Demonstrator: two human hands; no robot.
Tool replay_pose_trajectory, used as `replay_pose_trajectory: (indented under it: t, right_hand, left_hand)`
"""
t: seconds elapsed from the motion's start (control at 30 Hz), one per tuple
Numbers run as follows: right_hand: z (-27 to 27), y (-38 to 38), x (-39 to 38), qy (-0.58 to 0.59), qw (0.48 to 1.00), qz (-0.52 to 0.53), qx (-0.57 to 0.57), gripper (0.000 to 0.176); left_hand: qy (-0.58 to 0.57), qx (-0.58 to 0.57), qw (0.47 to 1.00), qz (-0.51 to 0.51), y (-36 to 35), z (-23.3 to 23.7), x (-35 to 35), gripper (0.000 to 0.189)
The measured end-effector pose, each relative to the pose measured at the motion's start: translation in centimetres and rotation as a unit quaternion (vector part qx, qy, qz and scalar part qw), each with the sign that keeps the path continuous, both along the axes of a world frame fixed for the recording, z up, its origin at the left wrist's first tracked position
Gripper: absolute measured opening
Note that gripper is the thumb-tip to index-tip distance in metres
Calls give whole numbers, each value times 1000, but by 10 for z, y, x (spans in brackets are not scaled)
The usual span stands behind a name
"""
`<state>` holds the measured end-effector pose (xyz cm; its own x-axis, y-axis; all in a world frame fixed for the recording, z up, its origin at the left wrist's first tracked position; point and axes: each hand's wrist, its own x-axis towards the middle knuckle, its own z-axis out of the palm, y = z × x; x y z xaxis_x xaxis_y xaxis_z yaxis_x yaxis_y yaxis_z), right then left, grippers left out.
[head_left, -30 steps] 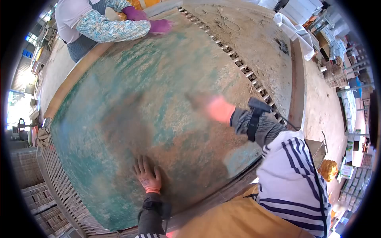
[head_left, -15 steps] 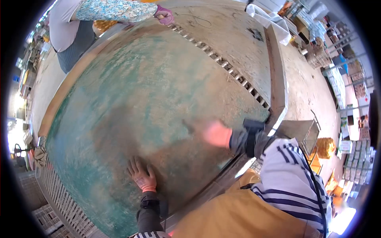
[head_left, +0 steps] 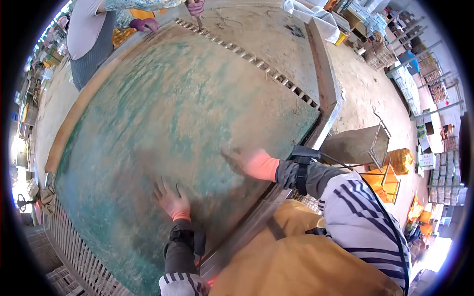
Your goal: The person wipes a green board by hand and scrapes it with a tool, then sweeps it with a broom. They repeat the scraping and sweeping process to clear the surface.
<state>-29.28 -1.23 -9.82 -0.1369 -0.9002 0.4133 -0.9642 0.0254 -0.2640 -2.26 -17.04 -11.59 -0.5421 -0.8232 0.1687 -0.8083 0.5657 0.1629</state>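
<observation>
A wide, dusty green work surface [head_left: 197, 113] spreads under both hands. My left hand [head_left: 173, 201], in a glove with an orange cuff, rests low on it with fingers spread and nothing visible in them. To its right, my right hand [head_left: 254, 163], in the same kind of glove, reaches left over the surface with its fingers stretched out. Those fingertips are blurred and dark, and no held object can be made out. Dust hazes the area around both hands.
A slotted divider strip [head_left: 252, 60] crosses the surface. Beyond it, a co-worker's purple-gloved hand [head_left: 196, 8] grips a tool; their other glove [head_left: 143, 24] is at the edge. A slatted grille [head_left: 81, 249] lies lower left, a metal cart [head_left: 355, 145] at right.
My right hand has swept left and its debris near the divider is gone. My left hand has shifted slightly. The co-worker's second hand now shows, and the view has moved a little.
</observation>
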Motion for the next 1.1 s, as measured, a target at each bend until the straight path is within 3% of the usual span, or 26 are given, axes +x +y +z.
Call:
replay_pose_trajectory:
  t: [0.07,0.1,0.13,0.17,0.2,0.23,0.27,0.37,0.4,0.43,0.5,0.6,0.67,0.73,0.83,0.9,0.93,1.0,1.07,1.1]
  right_hand:
    - [-12,-2,-13,27,999,-25,14,21]
    - [-9,-2,-38,102,973,-87,186,19]
    - [-4,-1,-73,173,908,-146,353,17]
    - [-15,-8,-114,168,884,-208,383,18]
    - [-18,-12,-149,135,886,-290,336,22]
    - [-8,-11,-176,172,894,-278,305,21]
    - [-20,-18,-198,116,908,-312,256,19]
    - [10,-33,-128,128,894,-225,365,12]
    - [-11,-21,-100,187,929,-128,292,18]
    - [-5,-14,-63,97,983,-54,148,32]
    - [-21,-18,-21,-26,989,-1,145,46]
    - [21,-31,-59,-50,983,-64,163,45]
    - [3,-32,-121,84,927,-178,320,40]
    - [-42,-35,-205,105,931,-259,237,37]
    - [-38,-37,-197,169,922,-186,293,33]
    - [11,-44,-126,-71,979,-98,166,41]
    - [-14,-39,-95,-11,989,-33,145,44]
    - [-29,-36,-86,10,986,-6,166,49]
    - [6,-33,-114,-61,962,-76,255,52]
    - [9,-27,-140,-5,965,-114,237,53]
  left_hand:
    - [-4,-9,1000,-1,-1,-3,0,52]
    - [-2,-10,1000,-3,-3,-3,0,52]
    - [0,-9,1000,-5,-3,-2,0,52]
    - [3,-8,1000,-7,-2,-1,0,52]
    - [2,-9,1000,-6,0,0,0,52]
    - [4,-12,1000,-7,-1,1,-1,51]
    - [6,-13,1000,-6,-2,2,-3,51]
    - [7,-3,1000,-5,-1,2,-1,52]
    - [10,-2,1000,-2,0,1,-1,52]
    - [11,-5,1000,0,0,-1,-1,52]
    - [4,-8,1000,0,-3,-4,1,53]
    - [-14,-2,1000,3,-4,-5,-2,55]
    - [-22,8,1000,2,-2,0,-3,56]
    - [-21,14,1000,1,-2,5,-8,57]
    - [-17,24,1000,-4,0,8,-9,58]
    - [-14,24,1000,-1,-2,6,-10,58]
    - [-17,24,1000,1,-2,4,-9,59]
    - [-24,28,999,-1,-4,4,-9,59]
    - [-29,37,999,-1,-3,4,-10,59]
    - [-32,38,999,2,-2,3,-11,60]
